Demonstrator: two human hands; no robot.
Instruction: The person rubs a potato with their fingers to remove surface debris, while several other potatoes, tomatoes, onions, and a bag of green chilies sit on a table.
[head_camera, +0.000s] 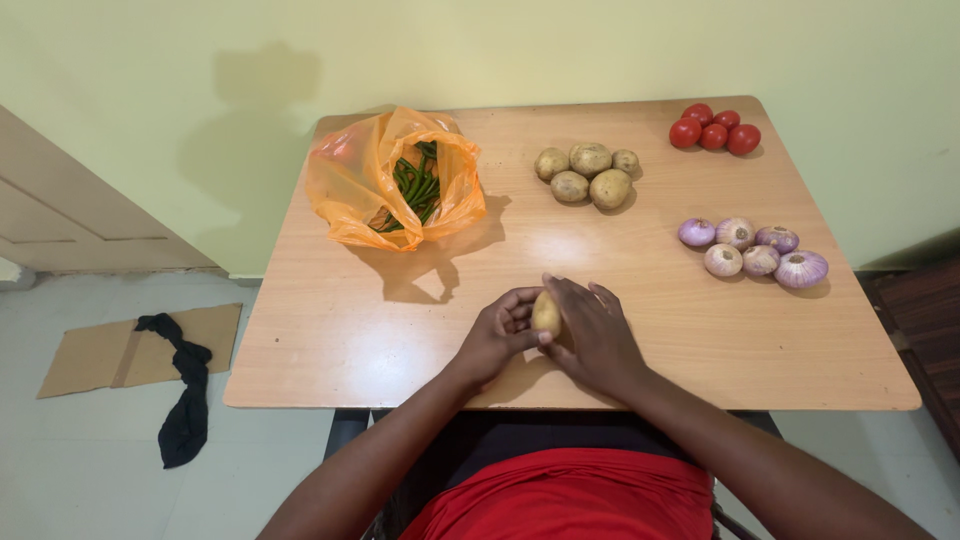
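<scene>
— Presently, what do the hands hold?

— One potato (546, 312), small and pale brown, is clasped between both hands above the near middle of the table (330, 340). The left hand (497, 337) curls its fingers around the potato's left side. The right hand (594, 335) lies against its right side, fingers spread and pointing away from the person. Both hands are closed on the potato; neither is free.

— Does the potato touch the table?

— I cannot tell. The hands cover its underside.

— Report the rest of the surface.

— Noted as follows. An orange plastic bag (355, 185) sits at the far left, mouth open, with green beans (415, 185) showing inside. It casts a shadow toward the hands but stands well apart from them. A heap of five potatoes (588, 173) lies at the far middle, the pieces touching one another. Four red tomatoes (715, 128) are clustered at the far right corner. Six purple-white onions (752, 250) lie in a loose group on the right side, nearer than the tomatoes.

— Anything off the table?

— A flattened piece of cardboard (90, 355) lies on the tiled floor to the left, with a black cloth (185, 400) draped partly over it. The person wears a red garment (570, 495), visible at the lower edge.
</scene>
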